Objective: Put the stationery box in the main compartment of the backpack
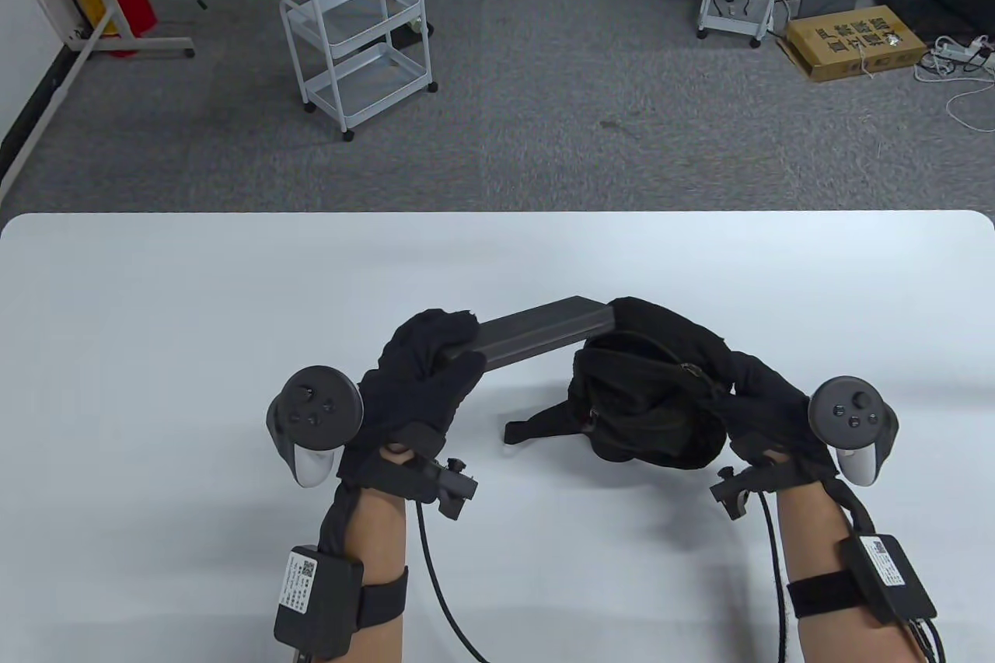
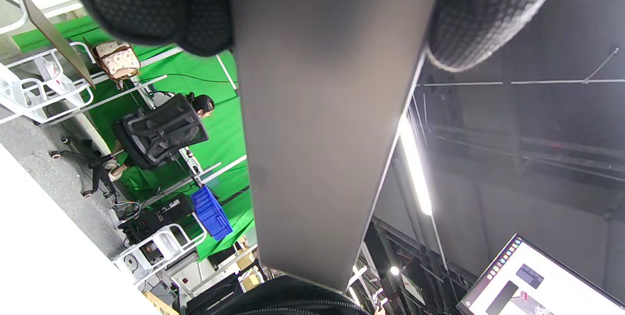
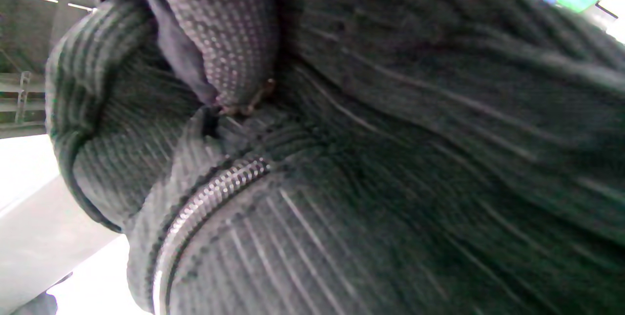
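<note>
Both hands above the table, left hand (image 1: 426,375) and right hand (image 1: 758,403) each curled in a grip.

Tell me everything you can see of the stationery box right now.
The box is long, slim and rectangular, matte dark grey, plain-faced, lid shut as far as shows. It looks like smooth plastic or metal. The left hand grips its near end, holding it off the table, slanted toward the black backpack. Its far end sits at the backpack's top opening; whether it has entered is hidden.

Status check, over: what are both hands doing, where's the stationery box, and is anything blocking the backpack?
Left hand grips the grey stationery box. Right hand holds the black backpack. Box's far end at the bag, not yet inside. No obstruction visible.
</note>
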Available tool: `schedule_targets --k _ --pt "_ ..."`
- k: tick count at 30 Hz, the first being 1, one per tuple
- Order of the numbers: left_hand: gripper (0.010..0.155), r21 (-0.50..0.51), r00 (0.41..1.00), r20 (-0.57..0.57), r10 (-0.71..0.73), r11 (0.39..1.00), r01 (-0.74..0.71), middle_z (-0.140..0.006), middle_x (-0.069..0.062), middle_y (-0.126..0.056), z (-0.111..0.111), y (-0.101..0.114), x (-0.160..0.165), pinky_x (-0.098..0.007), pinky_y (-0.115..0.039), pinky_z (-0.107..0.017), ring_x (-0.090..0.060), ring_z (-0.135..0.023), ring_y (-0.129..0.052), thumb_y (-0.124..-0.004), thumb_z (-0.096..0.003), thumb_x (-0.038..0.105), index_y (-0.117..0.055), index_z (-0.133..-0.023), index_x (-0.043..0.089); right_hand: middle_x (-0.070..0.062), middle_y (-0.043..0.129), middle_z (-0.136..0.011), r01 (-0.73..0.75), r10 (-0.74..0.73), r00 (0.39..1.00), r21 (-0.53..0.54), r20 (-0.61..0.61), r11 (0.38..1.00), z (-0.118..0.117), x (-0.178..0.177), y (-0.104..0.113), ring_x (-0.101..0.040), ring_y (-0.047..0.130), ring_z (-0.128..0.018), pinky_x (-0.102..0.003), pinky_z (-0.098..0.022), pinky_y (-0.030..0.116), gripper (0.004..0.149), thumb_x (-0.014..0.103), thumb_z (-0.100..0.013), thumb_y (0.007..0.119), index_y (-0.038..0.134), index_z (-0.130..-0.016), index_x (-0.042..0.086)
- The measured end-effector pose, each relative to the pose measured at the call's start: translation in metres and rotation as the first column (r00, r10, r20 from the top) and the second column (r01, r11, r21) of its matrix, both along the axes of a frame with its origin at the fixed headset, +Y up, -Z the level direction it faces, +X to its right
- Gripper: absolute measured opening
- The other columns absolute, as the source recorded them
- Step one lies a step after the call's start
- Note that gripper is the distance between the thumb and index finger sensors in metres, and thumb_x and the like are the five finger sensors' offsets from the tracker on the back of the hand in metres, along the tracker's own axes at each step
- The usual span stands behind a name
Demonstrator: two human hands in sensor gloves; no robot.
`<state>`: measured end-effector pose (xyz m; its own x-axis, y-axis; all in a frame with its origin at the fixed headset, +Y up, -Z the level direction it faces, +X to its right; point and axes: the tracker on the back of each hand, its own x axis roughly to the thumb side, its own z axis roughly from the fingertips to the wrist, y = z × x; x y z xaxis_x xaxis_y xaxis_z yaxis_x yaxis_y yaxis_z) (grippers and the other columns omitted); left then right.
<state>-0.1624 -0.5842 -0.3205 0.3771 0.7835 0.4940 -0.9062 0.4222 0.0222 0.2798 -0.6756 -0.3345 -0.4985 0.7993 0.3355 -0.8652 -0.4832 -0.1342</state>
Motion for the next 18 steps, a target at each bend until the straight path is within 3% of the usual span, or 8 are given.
schedule_targets --k 18 --pt "0.061 0.019 0.992 0.071 -0.106 0.994 0.105 -0.103 -0.035 -0.067 0.001 0.003 0.018 -0.068 -0.071 -0.055 -0.055 -0.074 -0.074 -0.079 -0.0559 0.055 -0.083 -0.098 0.011 -0.003 0.087 -0.089 -0.054 0.055 0.998 0.012 -0.044 0.998 0.001 -0.012 0.004 -0.036 0.081 -0.095 -0.069 -0.074 0.056 0.048 0.034 -0.046 0.092 0.08 -0.091 0.023"
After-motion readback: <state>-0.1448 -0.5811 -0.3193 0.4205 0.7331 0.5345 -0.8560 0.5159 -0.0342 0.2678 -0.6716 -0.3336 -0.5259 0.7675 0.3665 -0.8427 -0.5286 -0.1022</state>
